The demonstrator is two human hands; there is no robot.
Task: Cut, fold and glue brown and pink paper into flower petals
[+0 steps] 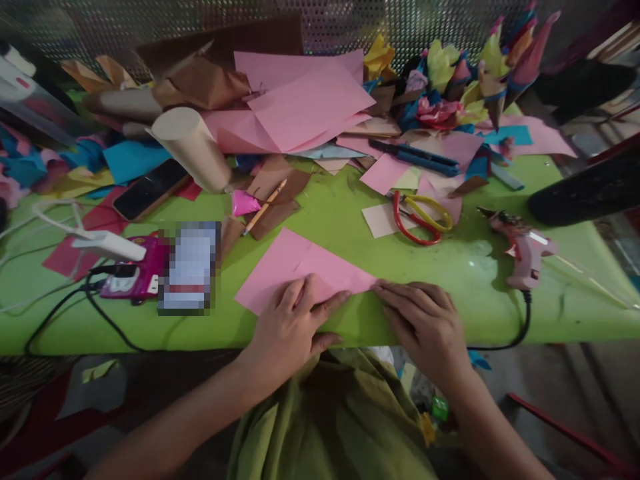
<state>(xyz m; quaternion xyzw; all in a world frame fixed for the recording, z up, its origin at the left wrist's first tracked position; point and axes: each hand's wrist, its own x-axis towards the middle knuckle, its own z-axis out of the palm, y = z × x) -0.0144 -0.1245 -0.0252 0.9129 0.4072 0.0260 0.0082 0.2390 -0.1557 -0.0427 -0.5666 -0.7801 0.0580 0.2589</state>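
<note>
A folded sheet of pink paper (pixel 295 260) lies near the front edge of the green table, narrowing to a point on its right. Across its lower part my left hand (pixel 295 313) rests with the fingers spread, pressing the paper down. My right hand (pixel 423 317) has its fingers together at the pointed right corner, closed on that tip; the thumb is mostly hidden. Beyond the paper lie a pencil (pixel 265 208) on brown scraps and scissors (pixel 420 220) with one red and one yellow handle.
A glue gun (pixel 527 253) with its cord lies on the right, near a dark cylinder (pixel 590 190). Left are a pixelated phone (pixel 190 267), a magenta power strip (pixel 135 267) with cables, and a dark phone (pixel 150 190). A cardboard tube (pixel 193 147), pink sheets (pixel 310 107) and a blue cutter (pixel 417 157) lie behind.
</note>
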